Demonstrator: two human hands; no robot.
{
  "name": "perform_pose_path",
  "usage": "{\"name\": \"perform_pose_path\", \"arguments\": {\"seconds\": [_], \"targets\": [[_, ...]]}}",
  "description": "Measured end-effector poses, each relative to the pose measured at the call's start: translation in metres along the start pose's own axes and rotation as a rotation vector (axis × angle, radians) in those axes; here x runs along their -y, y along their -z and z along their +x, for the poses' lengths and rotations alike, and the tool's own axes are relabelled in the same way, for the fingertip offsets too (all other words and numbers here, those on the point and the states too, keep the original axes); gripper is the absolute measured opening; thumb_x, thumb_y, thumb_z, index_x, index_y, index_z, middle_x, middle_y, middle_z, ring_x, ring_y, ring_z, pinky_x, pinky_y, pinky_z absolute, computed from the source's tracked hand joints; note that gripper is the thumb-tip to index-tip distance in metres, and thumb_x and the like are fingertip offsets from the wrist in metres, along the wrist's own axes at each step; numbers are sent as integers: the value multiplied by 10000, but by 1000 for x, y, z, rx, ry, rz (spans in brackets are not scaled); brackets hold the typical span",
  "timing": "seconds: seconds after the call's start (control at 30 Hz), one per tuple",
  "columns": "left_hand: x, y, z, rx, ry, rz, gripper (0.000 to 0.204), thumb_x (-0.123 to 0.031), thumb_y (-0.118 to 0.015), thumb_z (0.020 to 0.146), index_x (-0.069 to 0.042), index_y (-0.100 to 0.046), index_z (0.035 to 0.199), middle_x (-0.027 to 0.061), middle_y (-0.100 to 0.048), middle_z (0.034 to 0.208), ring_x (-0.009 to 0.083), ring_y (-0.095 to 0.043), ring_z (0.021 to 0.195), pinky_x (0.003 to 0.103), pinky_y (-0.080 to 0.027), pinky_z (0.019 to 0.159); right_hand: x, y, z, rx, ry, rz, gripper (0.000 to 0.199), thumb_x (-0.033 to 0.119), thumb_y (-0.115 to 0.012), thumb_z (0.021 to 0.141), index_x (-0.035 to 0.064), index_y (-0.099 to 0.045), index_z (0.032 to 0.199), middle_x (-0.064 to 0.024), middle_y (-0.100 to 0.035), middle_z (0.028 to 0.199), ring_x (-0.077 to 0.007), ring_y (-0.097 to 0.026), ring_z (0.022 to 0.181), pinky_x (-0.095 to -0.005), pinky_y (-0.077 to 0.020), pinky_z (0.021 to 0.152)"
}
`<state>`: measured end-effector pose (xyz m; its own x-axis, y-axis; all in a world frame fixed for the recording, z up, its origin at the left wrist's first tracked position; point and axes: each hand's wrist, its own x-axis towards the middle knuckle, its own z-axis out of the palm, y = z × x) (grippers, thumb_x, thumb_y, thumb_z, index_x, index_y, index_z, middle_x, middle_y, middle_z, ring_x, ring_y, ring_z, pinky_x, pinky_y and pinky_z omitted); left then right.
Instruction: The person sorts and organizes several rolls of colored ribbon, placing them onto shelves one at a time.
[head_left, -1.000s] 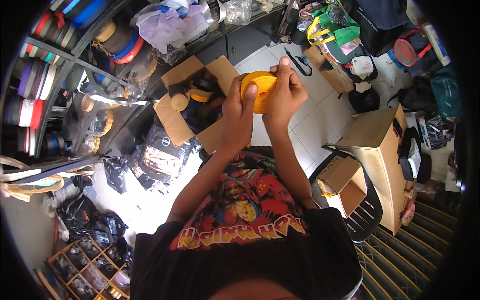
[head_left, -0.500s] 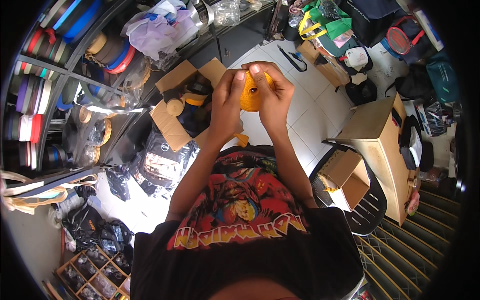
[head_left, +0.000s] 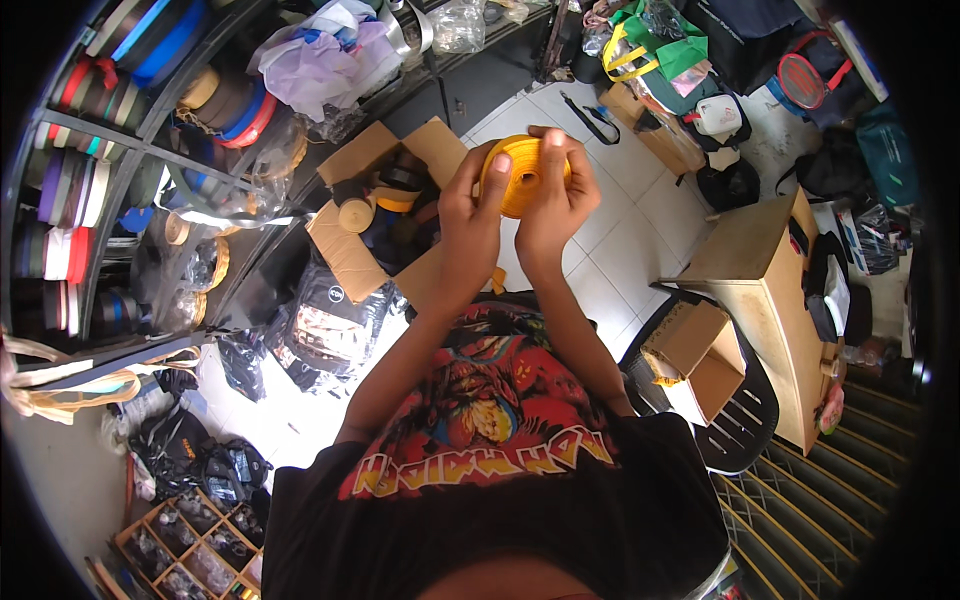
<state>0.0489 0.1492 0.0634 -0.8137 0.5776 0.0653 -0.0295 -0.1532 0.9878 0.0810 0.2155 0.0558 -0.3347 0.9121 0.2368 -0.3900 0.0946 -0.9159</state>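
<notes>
A coiled roll of yellow webbing strap [head_left: 520, 203] is held up in front of me between both hands. My left hand [head_left: 472, 212] grips the roll's left side, its thumb lying over the flat face. From the right, my right hand [head_left: 562, 203] is closed round the other side, thumb raised at the upper rim. The small hole at the roll's centre shows between the thumbs. Most of the other fingers are hidden behind the roll. Below the hands, a short yellow strap piece [head_left: 498, 280] shows just above my shirt.
An open cardboard box [head_left: 345, 245] with strap rolls stands to the left, beside a shelf [head_left: 150, 125] of coloured rolls. On the right, a black chair [head_left: 740, 440] bears another open box [head_left: 715, 375] near a wooden table [head_left: 745, 250]. Bags [head_left: 330, 320] lie on the tiled floor.
Both hands and the roll have shifted slightly right. The thumbs have moved apart, uncovering more of the roll's face, and the roll has tilted.
</notes>
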Motion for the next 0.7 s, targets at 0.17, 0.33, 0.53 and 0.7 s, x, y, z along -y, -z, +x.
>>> {"name": "perform_pose_path", "arguments": {"seconds": [0.17, 0.33, 0.53, 0.7], "targets": [[4, 12, 5, -70, -124, 7, 333, -250, -518, 995, 60, -597, 1088, 97, -647, 931, 126, -582, 854, 280, -468, 794, -4, -11, -4, -44, -38, 73, 178, 171, -615, 940, 3, -615, 881, -65, -643, 917, -106, -574, 779, -251, -468, 714], [1, 36, 11, 82, -151, 157, 328, -249, -546, 979, 64, -625, 1035, 101, -647, 830, 107, -575, 758, 267, -462, 700, 16, 17, 26, 467, -162, -194, 225, 193, -648, 917, -30, -653, 944, -84, -651, 901, -109, -589, 743, -258, -475, 671], [0, 16, 4, 27, -14, 145, 381, -302, -520, 990, 64, -601, 1056, 106, -622, 797, 114, -552, 719, 275, -454, 676, 16, 21, 24, 430, -93, -314, 221, 161, -686, 884, -58, -680, 907, -90, -621, 790, -120, -573, 679, -257, -470, 622], [2, 5, 0, 69, -7, 235, 397, -337, -457, 1016, 45, -556, 978, 113, -565, 754, 146, -520, 695, 312, -433, 651, 9, 13, 17, 31, 85, -219, 200, 149, -669, 900, -51, -681, 910, -86, -604, 830, -116, -560, 699, -256, -472, 610]]}}
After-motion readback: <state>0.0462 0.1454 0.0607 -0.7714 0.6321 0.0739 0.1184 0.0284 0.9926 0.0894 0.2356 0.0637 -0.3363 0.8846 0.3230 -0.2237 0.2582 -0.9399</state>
